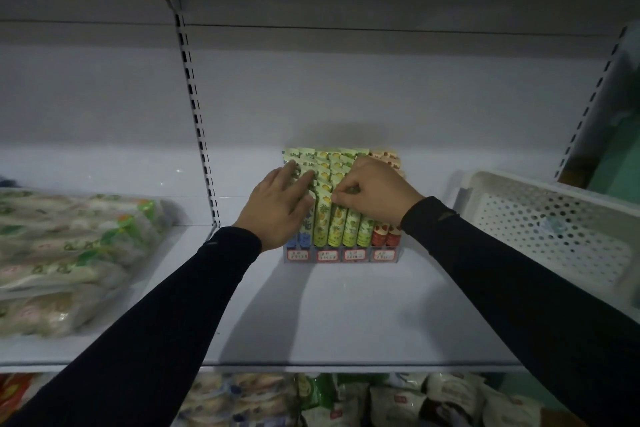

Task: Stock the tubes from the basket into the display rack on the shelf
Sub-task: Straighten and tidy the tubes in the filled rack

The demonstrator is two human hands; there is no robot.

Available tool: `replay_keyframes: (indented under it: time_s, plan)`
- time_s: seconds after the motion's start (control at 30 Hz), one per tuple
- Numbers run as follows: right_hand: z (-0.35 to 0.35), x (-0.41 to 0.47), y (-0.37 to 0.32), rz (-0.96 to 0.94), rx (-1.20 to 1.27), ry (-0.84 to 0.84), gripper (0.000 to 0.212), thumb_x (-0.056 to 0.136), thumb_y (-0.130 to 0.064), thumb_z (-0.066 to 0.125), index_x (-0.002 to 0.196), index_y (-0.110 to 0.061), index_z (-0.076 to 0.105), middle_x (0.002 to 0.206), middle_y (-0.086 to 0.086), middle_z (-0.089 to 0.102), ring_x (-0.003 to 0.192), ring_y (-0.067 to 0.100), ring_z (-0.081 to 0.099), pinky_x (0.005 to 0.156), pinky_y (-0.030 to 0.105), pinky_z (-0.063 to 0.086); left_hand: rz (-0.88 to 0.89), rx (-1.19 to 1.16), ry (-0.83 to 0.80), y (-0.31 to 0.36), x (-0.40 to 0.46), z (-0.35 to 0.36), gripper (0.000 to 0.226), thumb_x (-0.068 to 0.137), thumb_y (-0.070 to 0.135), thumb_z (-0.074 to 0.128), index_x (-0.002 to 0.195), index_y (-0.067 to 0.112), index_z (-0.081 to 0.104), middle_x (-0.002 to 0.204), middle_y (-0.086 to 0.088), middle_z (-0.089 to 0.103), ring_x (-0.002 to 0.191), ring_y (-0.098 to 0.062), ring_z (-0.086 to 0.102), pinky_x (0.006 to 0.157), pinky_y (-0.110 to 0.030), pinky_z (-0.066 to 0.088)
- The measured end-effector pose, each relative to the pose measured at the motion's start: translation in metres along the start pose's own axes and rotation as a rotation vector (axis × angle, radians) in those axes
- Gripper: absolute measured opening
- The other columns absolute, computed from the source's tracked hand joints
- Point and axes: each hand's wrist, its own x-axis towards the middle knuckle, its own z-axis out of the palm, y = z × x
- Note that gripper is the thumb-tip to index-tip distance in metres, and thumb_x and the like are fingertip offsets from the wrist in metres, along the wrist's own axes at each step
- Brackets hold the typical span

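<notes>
At centre frame, green-and-yellow printed tubes [330, 218] are steadied in the clear plastic display rack [341, 255] by the flat-fingered left hand [277, 208], while one tube top is pinched by the right hand [372, 192], apparently for seating.

Bagged goods [65, 253] lie left; more packets [381, 399] below.

Both arms are covered in snug long black sleeves, the left sleeve [166, 315] and the right sleeve [512, 288], cuffs ending right at the wrists with the bare left hand [277, 204] and bare right hand [377, 191] sticking out, no gloves. Fabric looks smooth and stretchy, kinda base-layer style. There's a small faint marking near each cuff, too dim to read.
</notes>
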Motion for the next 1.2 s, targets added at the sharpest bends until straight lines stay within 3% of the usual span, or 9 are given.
replay_keyframes:
  time_s: [0.23,0.53,0.9,1.0,1.07,1.13,1.2]
  plan:
    - [0.007,0.003,-0.002,0.008,0.014,-0.002,0.018,0.091,-0.034,0.062,0.093,-0.023,0.077,0.079,-0.012,0.043,0.077,0.007,0.043,0.066,0.026,0.028,-0.003,-0.043,-0.002,-0.003,0.001,0.004,0.052,0.105,0.038,0.030,0.154,0.022,0.026,0.162,-0.014,0.014,0.147,-0.027,0.013,0.118,-0.037,0.013]
    - [0.014,0.009,-0.010,0.042,0.043,-0.006,0.020,0.089,-0.028,0.062,0.083,-0.016,0.077,0.081,-0.006,0.046,0.074,0.012,0.051,0.070,0.031,0.043,-0.007,-0.096,-0.005,-0.004,0.000,0.003,0.050,0.105,0.037,0.029,0.154,0.024,0.025,0.163,-0.010,0.012,0.147,-0.023,0.011,0.117,-0.031,0.010]
    - [0.013,0.007,-0.006,0.032,0.020,-0.008,0.019,0.089,-0.031,0.062,0.085,-0.019,0.077,0.081,-0.009,0.047,0.075,0.008,0.050,0.069,0.026,0.035,-0.041,-0.119,-0.026,-0.004,0.001,-0.001,0.049,0.105,0.041,0.031,0.152,0.029,0.029,0.163,-0.004,0.013,0.147,-0.021,0.012,0.115,-0.031,0.013]
    - [0.015,0.007,-0.004,0.040,0.044,0.034,0.027,0.089,-0.034,0.062,0.073,-0.016,0.074,0.071,-0.015,0.049,0.069,-0.007,0.045,0.063,0.021,0.030,-0.057,-0.140,-0.017,-0.005,0.001,-0.001,0.048,0.104,0.042,0.034,0.151,0.031,0.033,0.163,-0.002,0.015,0.147,-0.021,0.015,0.114,-0.031,0.016]
    - [0.017,0.007,-0.004,0.051,0.052,0.069,0.034,0.090,-0.037,0.061,0.063,-0.018,0.068,0.061,-0.016,0.048,0.065,-0.013,0.044,0.061,0.007,0.023,-0.061,-0.144,0.001,-0.006,0.001,-0.002,0.047,0.103,0.042,0.037,0.149,0.031,0.038,0.162,-0.002,0.018,0.146,-0.022,0.019,0.114,-0.032,0.020]
    - [0.020,0.008,-0.005,0.065,0.050,0.085,0.037,0.091,-0.035,0.062,0.062,-0.012,0.067,0.060,-0.008,0.054,0.062,-0.004,0.051,0.060,0.001,0.026,-0.064,-0.149,0.030,-0.006,0.001,-0.002,0.044,0.102,0.041,0.042,0.145,0.030,0.045,0.161,-0.001,0.024,0.143,-0.023,0.027,0.111,-0.033,0.027]
    - [0.022,0.007,-0.003,0.082,0.064,0.084,0.037,0.090,-0.029,0.061,0.065,-0.002,0.066,0.067,0.012,0.061,0.062,0.019,0.057,0.062,0.000,0.031,-0.056,-0.151,0.077,-0.006,0.000,-0.004,0.040,0.101,0.039,0.048,0.139,0.028,0.053,0.158,-0.002,0.031,0.139,-0.024,0.037,0.108,-0.034,0.033]
